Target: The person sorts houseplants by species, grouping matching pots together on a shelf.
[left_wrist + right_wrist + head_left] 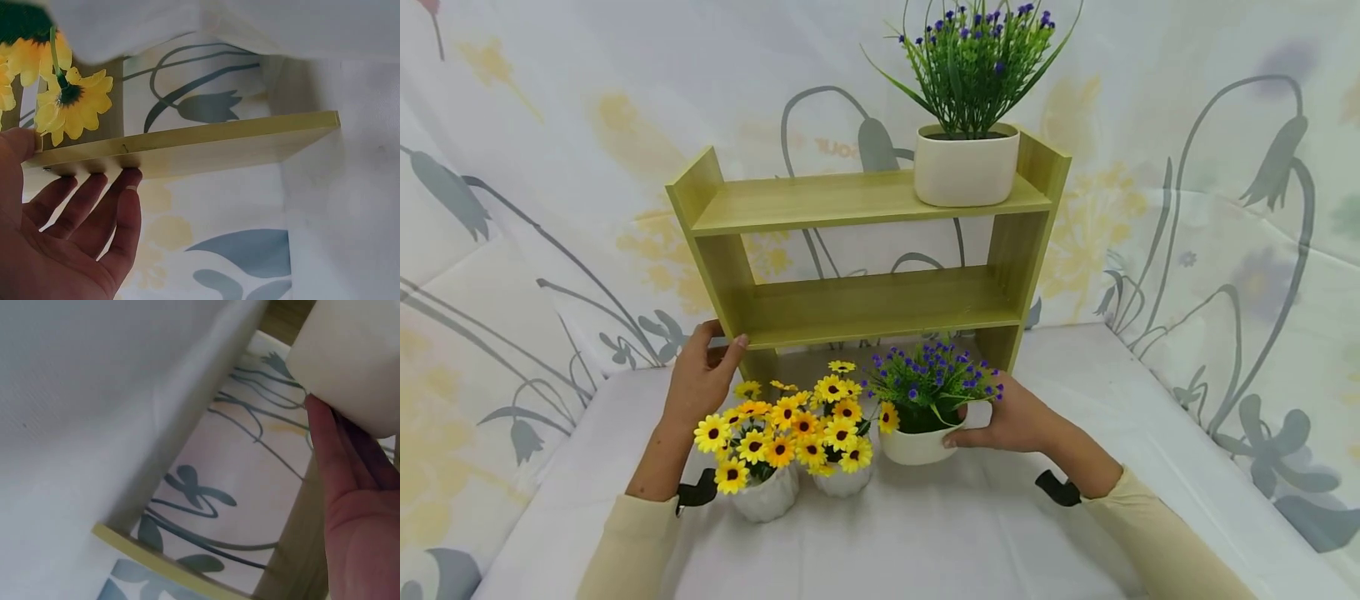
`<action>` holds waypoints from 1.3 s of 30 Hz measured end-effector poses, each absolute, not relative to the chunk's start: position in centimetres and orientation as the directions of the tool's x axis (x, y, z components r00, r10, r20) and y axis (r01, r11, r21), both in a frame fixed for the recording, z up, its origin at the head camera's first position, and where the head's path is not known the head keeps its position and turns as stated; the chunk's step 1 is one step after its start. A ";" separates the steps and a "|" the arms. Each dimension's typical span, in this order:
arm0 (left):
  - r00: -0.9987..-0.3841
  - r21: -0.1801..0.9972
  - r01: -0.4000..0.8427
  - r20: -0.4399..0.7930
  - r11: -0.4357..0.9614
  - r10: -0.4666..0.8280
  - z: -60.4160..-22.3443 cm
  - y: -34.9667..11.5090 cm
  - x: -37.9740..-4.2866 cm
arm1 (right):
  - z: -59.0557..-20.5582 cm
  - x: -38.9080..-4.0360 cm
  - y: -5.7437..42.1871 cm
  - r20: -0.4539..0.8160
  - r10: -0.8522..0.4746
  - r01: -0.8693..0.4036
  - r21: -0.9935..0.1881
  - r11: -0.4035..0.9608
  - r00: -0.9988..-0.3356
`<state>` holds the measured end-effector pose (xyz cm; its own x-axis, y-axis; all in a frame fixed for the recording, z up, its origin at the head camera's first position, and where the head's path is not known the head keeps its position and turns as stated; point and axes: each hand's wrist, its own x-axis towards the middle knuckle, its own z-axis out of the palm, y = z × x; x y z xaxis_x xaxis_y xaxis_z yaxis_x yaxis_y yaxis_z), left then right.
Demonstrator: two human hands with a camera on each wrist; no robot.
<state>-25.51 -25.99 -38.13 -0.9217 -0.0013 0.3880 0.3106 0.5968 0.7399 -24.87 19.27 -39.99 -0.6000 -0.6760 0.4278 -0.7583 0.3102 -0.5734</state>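
My left hand (694, 390) grips the left side panel of a light wooden shelf (880, 304), thumb at the front edge. In the left wrist view, its fingertips press the panel's outer face (206, 156). A white oval flowerpot (917, 448) with small purple flowers (925, 375) is held by my right hand (1017, 417) from its right side, in front of the shelf's lower part. In the right wrist view, straight fingers lie along the white pot (353, 369). Whether the pot touches the table cannot be told.
Two white pots (767, 498) of yellow sunflowers (790, 425) stand between my hands, left of the held pot. On the shelf's top board, at right, sits a larger white planter (967, 171) with purple flowers. White cloth (880, 550) covers the table; a floral curtain (1210, 208) hangs behind.
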 end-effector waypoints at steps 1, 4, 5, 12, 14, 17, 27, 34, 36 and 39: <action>-0.921 0.738 0.313 0.390 0.598 0.001 -38.0 -26.0 -25.6 | -39.7 -24.9 19.4 0.435 -0.671 -0.760 -0.571 0.309 -0.600; -0.921 0.738 0.313 0.390 0.598 0.001 -37.7 -25.9 -25.6 | -39.2 -24.9 19.6 0.437 -0.664 -0.756 -0.575 0.313 -0.607; -0.922 0.736 0.308 0.387 0.603 -0.001 -37.7 -25.9 -25.6 | -39.1 -24.9 19.6 0.434 -0.664 -0.753 -0.578 0.313 -0.609; -0.925 0.739 0.298 0.380 0.604 -0.009 -37.9 -25.7 -25.3 | -37.9 -24.7 20.1 0.448 -0.618 -0.730 -0.601 0.326 -0.645; -0.924 0.739 0.302 0.383 0.602 -0.007 -37.9 -25.6 -25.3 | -37.3 -24.8 20.2 0.469 -0.599 -0.730 -0.605 0.318 -0.649; -0.921 0.737 0.305 0.388 0.603 -0.008 -37.9 -25.7 -25.4 | -36.3 -25.0 20.1 0.508 -0.577 -0.745 -0.595 0.301 -0.640; -0.919 0.733 0.312 0.395 0.604 -0.005 -38.0 -25.9 -25.6 | -32.4 -25.4 18.5 0.656 -0.529 -0.842 -0.448 0.299 -0.538; -0.919 0.736 0.313 0.395 0.600 -0.005 -38.1 -25.9 -25.7 | -28.5 -25.3 16.7 0.715 -0.487 -0.865 -0.402 0.301 -0.502; -0.919 0.737 0.313 0.395 0.599 -0.007 -38.1 -25.9 -25.6 | -27.4 -25.2 16.2 0.721 -0.471 -0.861 -0.413 0.298 -0.509; -0.918 0.737 0.314 0.397 0.598 -0.008 -38.1 -25.9 -25.6 | -25.7 -25.2 15.3 0.728 -0.452 -0.856 -0.429 0.288 -0.516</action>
